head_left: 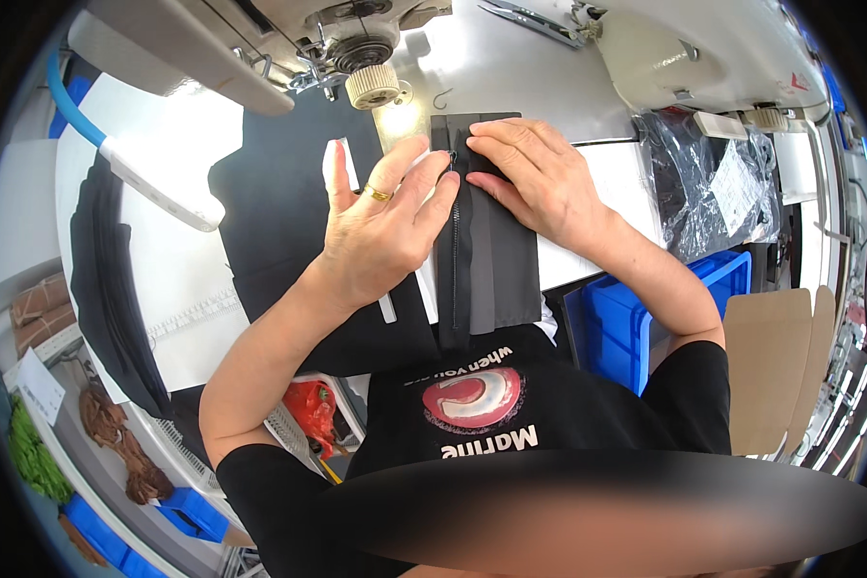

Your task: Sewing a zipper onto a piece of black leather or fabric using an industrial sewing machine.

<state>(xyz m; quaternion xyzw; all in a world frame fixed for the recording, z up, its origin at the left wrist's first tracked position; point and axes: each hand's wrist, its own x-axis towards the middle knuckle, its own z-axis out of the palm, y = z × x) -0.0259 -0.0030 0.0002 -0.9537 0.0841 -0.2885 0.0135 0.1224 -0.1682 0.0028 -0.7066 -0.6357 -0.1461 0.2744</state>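
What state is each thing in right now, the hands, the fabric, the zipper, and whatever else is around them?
left hand: flat, fingers spread, pressing the fabric beside the zipper
right hand: flat, palm down on the strip's upper right
dark fabric strip: lying flat on the table
zipper: closed, running lengthwise
blue bin: open-topped
cardboard box: flaps open

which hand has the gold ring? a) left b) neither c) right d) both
a: the ring sits on a finger of the left hand, which presses the dark fabric beside the zipper; the right hand shows no ring.
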